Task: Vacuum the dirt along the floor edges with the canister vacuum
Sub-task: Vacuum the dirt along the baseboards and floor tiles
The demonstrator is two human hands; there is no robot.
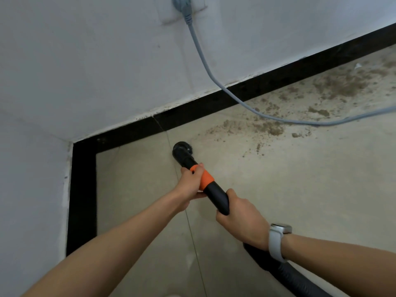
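We look down into a corner where the pale wall (90,61) meets the beige tiled floor (310,179), with a black skirting board (214,101) running along the foot of both walls. A wide scatter of brown dirt (270,127) lies on the floor along the skirting to our right, thickest close to the board and thinning toward the open tiles. A grey power cord (205,65) hangs from a plug in a wall socket (182,5), crosses the skirting and trails over the dirt toward the right edge.

We hold the vacuum wand (216,196), a black tube with an orange collar (205,179), pointing away from us toward the skirting. Our right hand (242,221) is wrapped around the wand's near end, fingers curled under it and thumb lying along the top; a white watch (277,239) sits on that wrist. Behind this hand the ribbed black hose (285,273) drops away to the bottom edge. Our left hand (192,183) grips the wand farther forward, its fingers closed over the orange collar from the left side, so part of the collar shows just beyond the knuckles.

The round black nozzle (182,148) sits on the floor just ahead of the left hand's fingers, near the skirting but apart from it, and left of the nearest dirt.
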